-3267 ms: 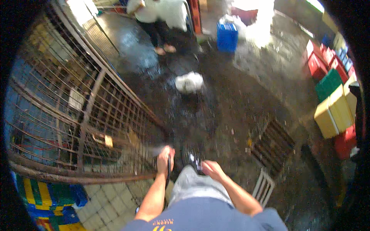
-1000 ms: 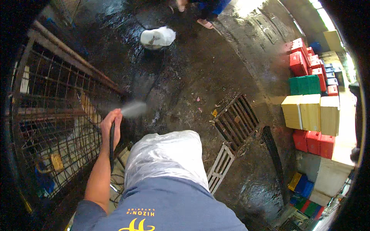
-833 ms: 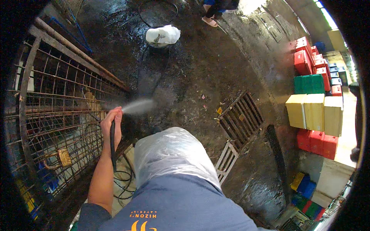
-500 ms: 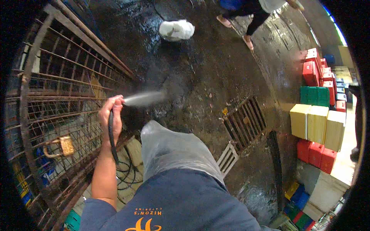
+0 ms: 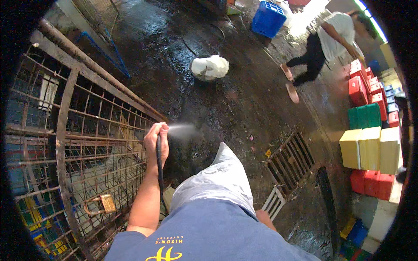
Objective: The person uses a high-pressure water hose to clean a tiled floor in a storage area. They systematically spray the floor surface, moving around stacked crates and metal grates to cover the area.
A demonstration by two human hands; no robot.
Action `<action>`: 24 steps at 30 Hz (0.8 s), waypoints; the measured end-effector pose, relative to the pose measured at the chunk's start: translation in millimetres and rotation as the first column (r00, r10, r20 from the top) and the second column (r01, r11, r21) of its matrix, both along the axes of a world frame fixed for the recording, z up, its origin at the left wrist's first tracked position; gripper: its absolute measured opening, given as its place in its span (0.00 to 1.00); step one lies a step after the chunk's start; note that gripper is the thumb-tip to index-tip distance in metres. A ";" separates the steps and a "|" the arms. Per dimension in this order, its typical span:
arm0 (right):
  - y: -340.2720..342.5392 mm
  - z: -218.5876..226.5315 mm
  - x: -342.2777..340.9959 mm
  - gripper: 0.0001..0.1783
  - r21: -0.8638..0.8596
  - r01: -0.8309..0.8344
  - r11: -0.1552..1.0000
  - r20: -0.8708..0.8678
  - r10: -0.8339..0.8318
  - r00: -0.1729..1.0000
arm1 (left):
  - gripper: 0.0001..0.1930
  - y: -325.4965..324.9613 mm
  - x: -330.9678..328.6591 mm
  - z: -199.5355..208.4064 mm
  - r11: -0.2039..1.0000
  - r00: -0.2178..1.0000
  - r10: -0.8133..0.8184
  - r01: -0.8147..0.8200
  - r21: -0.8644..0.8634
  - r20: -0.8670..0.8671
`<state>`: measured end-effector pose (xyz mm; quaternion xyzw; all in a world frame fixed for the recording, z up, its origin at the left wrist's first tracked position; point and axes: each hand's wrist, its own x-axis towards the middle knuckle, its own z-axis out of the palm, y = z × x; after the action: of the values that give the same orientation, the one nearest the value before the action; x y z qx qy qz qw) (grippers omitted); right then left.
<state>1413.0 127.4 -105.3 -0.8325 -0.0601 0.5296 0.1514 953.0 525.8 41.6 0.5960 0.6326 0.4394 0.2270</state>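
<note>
My left hand (image 5: 156, 141) is closed round the end of a black hose (image 5: 160, 167), with the thumb up by its mouth. A fan of water (image 5: 182, 130) sprays from it to the right, over the dark wet floor (image 5: 235, 113). The hose runs down along my forearm. Just left of that hand stands a rusty wire-mesh gate (image 5: 66, 108), with a brass-coloured padlock (image 5: 101, 204) on it. Of my right arm only a patch of skin (image 5: 264, 219) shows beside my whitish plastic apron (image 5: 217, 178); its fingers are hidden.
A white rounded thing (image 5: 210, 68) lies ahead on the floor. At right are a floor grate (image 5: 291, 163), a pale slatted piece (image 5: 273, 203) and stacked red, green and yellow boxes (image 5: 365, 116). A person (image 5: 328, 41) bends over these stacks near a blue crate (image 5: 268, 19).
The view has shifted, bringing more of the far floor and the blue crate into sight. My left hand still sprays. The other person now leans toward the red boxes. A bit of my right arm has appeared.
</note>
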 end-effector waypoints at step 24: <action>773.8 -187.6 -46.3 0.19 0.276 -0.544 0.793 -0.015 0.569 0.822 | 0.18 401.6 -68.5 -47.2 0.776 0.773 0.630 -0.624 -0.090 0.072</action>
<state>1366.6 901.3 -292.9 -0.7238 -0.3636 0.5780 0.0991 884.5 927.4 -5.6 0.3216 0.7961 0.4992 0.1165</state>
